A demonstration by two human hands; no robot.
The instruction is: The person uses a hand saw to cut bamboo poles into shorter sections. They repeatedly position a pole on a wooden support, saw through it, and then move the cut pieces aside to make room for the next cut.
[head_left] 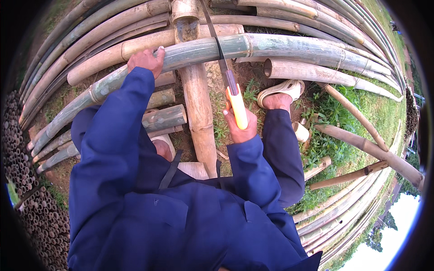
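the long green bamboo pole (239, 47) lies across the 12 o'clock part of the view, passing over a thick bamboo support (199, 115) that runs from 12 toward 6. the left hand (145, 62) is wrapped over the pole at about 11 o'clock; the right hand (242, 125) is closed around the yellow and white handle (238, 108) of a saw (224, 64), whose dark blade (212, 28) crosses the pole just to the 3 o'clock side of the support; how deep it sits cannot be told. the likeliest trouble, i judge, is the round pole rolling on the equally round support if the left hand eases off, which could make the blade skip toward that hand. the blade could also bind if the pole sags and pinches it. the pole's long axis runs sideways, one end pointing toward 9 o'clock and the other between 2 and 3, its bow partly the lens's doing, while the saw points between 11 and 12, nearly square across it
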